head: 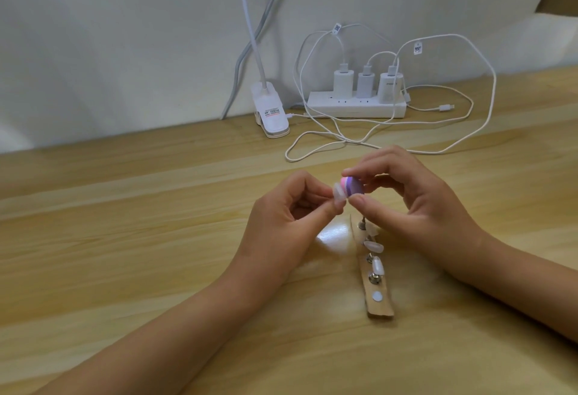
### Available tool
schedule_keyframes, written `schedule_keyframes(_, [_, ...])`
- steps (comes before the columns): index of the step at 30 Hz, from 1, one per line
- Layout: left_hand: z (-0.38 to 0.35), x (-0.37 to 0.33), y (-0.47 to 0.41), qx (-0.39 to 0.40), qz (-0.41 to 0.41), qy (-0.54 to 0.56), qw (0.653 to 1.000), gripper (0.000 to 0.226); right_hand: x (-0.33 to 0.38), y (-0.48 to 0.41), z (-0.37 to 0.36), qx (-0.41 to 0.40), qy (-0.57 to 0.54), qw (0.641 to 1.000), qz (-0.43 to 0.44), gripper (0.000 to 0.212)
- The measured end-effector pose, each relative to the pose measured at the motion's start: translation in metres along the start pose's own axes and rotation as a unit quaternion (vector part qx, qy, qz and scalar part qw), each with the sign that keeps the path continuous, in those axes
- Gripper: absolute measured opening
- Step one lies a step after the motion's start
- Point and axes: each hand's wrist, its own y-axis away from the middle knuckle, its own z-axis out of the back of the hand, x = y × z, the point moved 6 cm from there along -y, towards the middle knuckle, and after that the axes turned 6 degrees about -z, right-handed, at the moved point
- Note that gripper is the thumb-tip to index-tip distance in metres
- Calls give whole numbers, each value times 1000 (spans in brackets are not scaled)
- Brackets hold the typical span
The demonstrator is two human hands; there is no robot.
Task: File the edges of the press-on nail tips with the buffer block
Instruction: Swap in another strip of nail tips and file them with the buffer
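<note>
Buffer block, striped pink and purple, is pinched between the thumb and fingertips of the right hand. A translucent nail tip is pinched by the left hand and held against the block's left face. Beneath the right hand, further tips are mounted along a cardboard strip laid on the table.

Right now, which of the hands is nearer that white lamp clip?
Left. The left hand sits in front of the lamp clip; the right hand is farther to its right.
</note>
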Motion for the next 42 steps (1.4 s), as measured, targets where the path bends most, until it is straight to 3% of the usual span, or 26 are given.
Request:
schedule_keyframes(9, [-2, 2, -1, 9, 14, 8, 1000, 16, 0, -2, 10, -26, -94, 995, -30, 24])
schedule_keyframes(14, [-3, 1, -1, 23, 5, -2, 1000, 15, 15, 2, -1, 21, 15, 997, 73, 24])
schedule_keyframes(17, [-3, 0, 0, 22, 3, -13, 1000, 14, 10, 0, 3, -1, 21, 999, 39, 23])
schedule_keyframes(21, [-3, -2, -1, 23, -4, -11, 1000, 25, 16, 3, -5, 24, 52, 996, 74, 25])
schedule_keyframes(25, [-2, 2, 0, 20, 12, -16, 1000, 19, 9, -2, 3, -14, 30, 999, 15, 23])
schedule_keyframes(28, [-3, 1, 0, 21, 10, -14, 1000, 13, 13, 2, -1, 7, 42, 998, 47, 24])
schedule_keyframes(32, [-3, 2, 1, 25, 15, -16, 999, 14, 8, -1, 3, -4, 21, 1000, 17, 23])
schedule_keyframes(35, [-4, 0, 1, 33, 5, -23, 999, 12, 12, 2, 0, 8, 27, 999, 42, 25])
schedule_keyframes(39, [-4, 1, 1, 35, 1, -37, 999, 14, 5, -1, 3, -7, 2, 1000, -9, 24])
schedule_keyframes(42, [-4, 1, 0, 38, -6, -38, 999, 14, 8, 0, -1, 13, 18, 1000, 13, 25])
